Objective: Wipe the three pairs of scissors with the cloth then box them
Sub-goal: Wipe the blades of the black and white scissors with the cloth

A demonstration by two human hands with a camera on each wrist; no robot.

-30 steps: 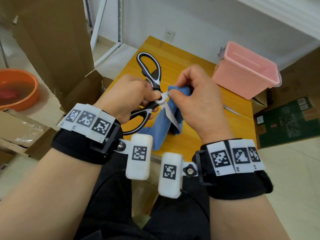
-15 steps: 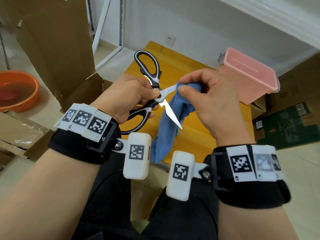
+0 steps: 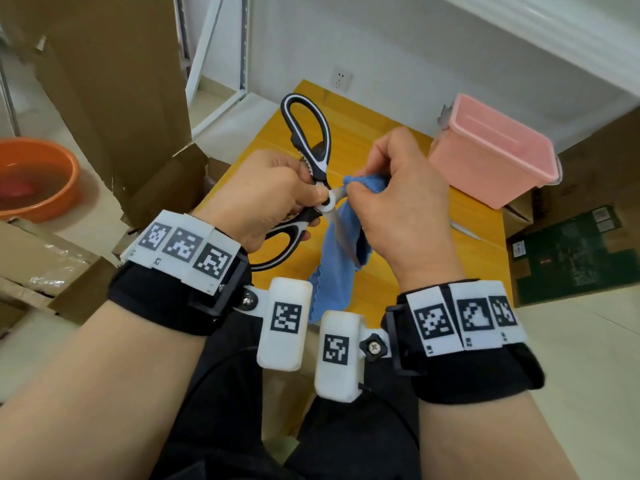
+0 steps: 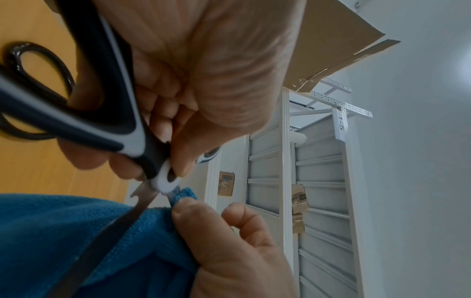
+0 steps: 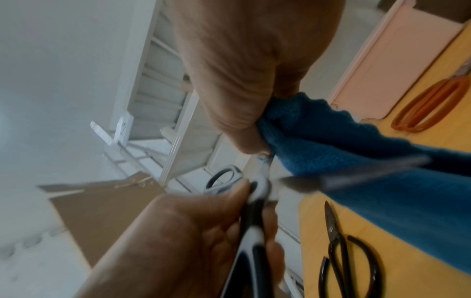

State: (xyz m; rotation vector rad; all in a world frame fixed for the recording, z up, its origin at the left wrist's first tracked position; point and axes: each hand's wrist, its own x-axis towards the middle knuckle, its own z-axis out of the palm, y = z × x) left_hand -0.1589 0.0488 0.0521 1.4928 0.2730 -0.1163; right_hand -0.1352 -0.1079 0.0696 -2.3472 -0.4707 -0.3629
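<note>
The left hand point(image 3: 263, 192) is curled round the black-and-white scissors point(image 3: 310, 147). It grips them near the white round part in the middle where the two halves join. One handle loop sticks up past the hand and the other loop pokes out below it. The scissors are held up in the air above the yellow table point(image 3: 391, 289), with the blades spread apart.

The right hand point(image 3: 398, 209) pinches the blue cloth point(image 3: 341, 258) between thumb and fingers. The pinched bit of cloth is wrapped round one blade, right beside the white middle part. The other blade point(image 4: 107, 227) is bare and lies across the cloth. The rest of the cloth hangs down from the hand toward the near edge of the table.

Two more pairs of scissors lie flat on the table. The right wrist view shows them well. The all-black scissors point(image 5: 346, 254) lie closer to the person. The orange-handled scissors point(image 5: 428, 104) lie farther off, near the pink box point(image 3: 491, 154). The pink box stands on the far right part of the table. What is in it cannot be seen.

On the floor to the left sits an orange bowl point(image 3: 52, 188) with water in it. Big brown cardboard boxes point(image 3: 114, 84) stand next to the table on that side. A white metal shelf point(image 4: 318, 181) stands by the wall.
</note>
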